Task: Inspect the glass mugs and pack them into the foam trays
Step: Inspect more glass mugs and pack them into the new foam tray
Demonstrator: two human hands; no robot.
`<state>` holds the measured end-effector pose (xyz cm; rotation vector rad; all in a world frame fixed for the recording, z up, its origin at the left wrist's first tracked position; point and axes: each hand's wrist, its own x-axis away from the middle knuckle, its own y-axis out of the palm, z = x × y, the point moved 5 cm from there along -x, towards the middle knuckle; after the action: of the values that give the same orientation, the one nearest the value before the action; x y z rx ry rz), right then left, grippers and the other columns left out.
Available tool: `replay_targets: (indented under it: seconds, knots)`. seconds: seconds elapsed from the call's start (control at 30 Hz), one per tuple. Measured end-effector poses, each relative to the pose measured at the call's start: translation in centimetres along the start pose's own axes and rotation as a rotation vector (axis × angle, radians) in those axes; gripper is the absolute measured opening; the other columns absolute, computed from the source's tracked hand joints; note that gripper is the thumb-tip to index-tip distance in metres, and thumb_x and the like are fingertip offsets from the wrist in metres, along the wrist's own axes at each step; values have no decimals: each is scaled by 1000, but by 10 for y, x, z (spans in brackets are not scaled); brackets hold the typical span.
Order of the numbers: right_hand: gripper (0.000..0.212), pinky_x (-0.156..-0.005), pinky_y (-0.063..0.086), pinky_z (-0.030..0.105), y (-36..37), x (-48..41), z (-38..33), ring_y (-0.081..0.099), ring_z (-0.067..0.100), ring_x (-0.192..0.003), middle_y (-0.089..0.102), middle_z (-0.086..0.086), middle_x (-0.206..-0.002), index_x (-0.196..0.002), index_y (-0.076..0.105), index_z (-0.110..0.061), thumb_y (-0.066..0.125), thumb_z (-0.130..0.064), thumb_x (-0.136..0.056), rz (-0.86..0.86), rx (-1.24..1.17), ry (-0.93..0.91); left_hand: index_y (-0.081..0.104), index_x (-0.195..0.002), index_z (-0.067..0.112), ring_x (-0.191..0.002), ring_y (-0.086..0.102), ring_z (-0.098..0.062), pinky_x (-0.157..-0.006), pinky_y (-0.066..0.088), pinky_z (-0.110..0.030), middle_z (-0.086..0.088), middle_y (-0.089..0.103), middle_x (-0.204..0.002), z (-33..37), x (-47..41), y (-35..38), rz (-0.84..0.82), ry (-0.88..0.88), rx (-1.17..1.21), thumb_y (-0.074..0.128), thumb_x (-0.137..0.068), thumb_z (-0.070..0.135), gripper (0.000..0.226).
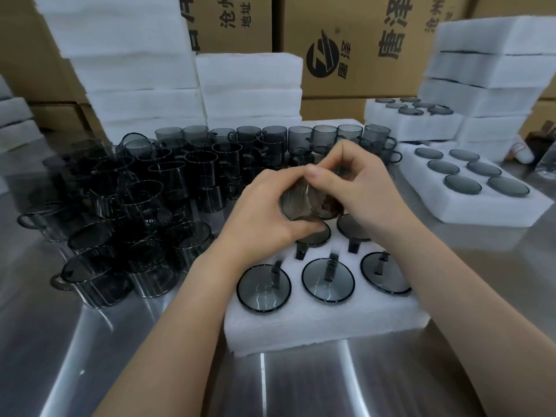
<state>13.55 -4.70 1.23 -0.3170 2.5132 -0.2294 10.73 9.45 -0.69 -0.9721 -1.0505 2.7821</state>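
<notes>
Both hands grasp one smoky glass mug (304,203), the left hand (267,212) and right hand (358,188) curled round it. It hangs tilted directly above the near foam tray (325,326), over the tray's far row.

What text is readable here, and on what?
"唐泽": large, sideways, on the right cardboard box.
"唐泽": small, beside the round logo on that box.
"沧州": sideways on the same box, rest cropped.
"沧州" and "地址:": sideways on the middle cardboard box; its large characters are cropped.
None on the held mug or foam tray.
</notes>
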Motion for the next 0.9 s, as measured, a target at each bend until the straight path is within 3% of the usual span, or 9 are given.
replay_targets:
  seconds: [0.1,0.2,0.33,0.43,0.57,0.63,0.7,0.8,0.9]
  knots:
    - [23,-47,42,24,-4,-1,6,53,6,-54,61,-8,-62,-64,65,-29,67,-29,-87,34,-145,111,55,-126,43,-110,51,1,-98,41,-20,34,59,-110,1,0,0,-3,-13,57,82,-62,41,69]
    - [14,-49,40,21,-1,-2,10,55,10,-61,68,0,-76,-87,74,-20,60,-20,-90,-115,-390,194,58,-129,24,-114,58,-10,-101,46,-36,13,65,-118,2,1,-3,39,-16,144,81,-66,38,69]
    - [32,-64,43,21,1,-1,10,57,14,-80,67,9,-103,-118,63,-7,58,-5,-86,-317,-562,235,61,-121,26,-104,61,-1,-93,45,-17,16,68,-107,-1,4,-6,87,-43,241,80,-71,32,55]
    - [35,-66,47,23,0,0,13,61,16,-83,66,9,-100,-113,64,-12,62,-2,-79,-332,-529,256,61,-121,27,-103,61,0,-92,48,-21,16,68,-107,-3,4,-5,67,-65,231,80,-70,34,54]
    - [28,-52,45,22,0,0,13,62,11,-67,68,-3,-83,-92,63,-19,76,-13,-68,-207,-287,224,61,-122,29,-107,62,-4,-95,50,-37,14,68,-111,-1,4,-2,22,-60,138,79,-68,42,59]
    - [17,-47,43,21,-1,0,11,59,7,-60,66,-10,-75,-79,62,-28,77,-25,-72,-114,-140,169,59,-124,30,-107,63,-10,-93,51,-41,13,68,-110,0,3,-1,-2,-60,90,78,-67,46,62]
    - [20,-41,40,21,-3,-1,8,54,5,-52,62,-11,-65,-68,59,-32,72,-31,-82,-29,-42,99,58,-126,30,-105,64,-12,-91,51,-43,12,69,-109,1,3,1,-27,-56,57,77,-67,49,65]
    - [27,-37,38,19,-5,-1,6,46,8,-45,54,-10,-57,-69,55,-20,63,-24,-95,59,-27,58,58,-125,29,-103,64,-7,-91,51,-37,13,69,-107,0,2,2,-36,-63,58,77,-67,51,65]
    - [19,-47,46,21,-5,0,8,53,7,-55,61,-4,-68,-84,66,-13,55,-15,-99,79,-144,110,59,-120,30,-101,61,4,-90,48,-19,19,68,-105,-4,2,-1,36,-88,114,78,-67,49,60]
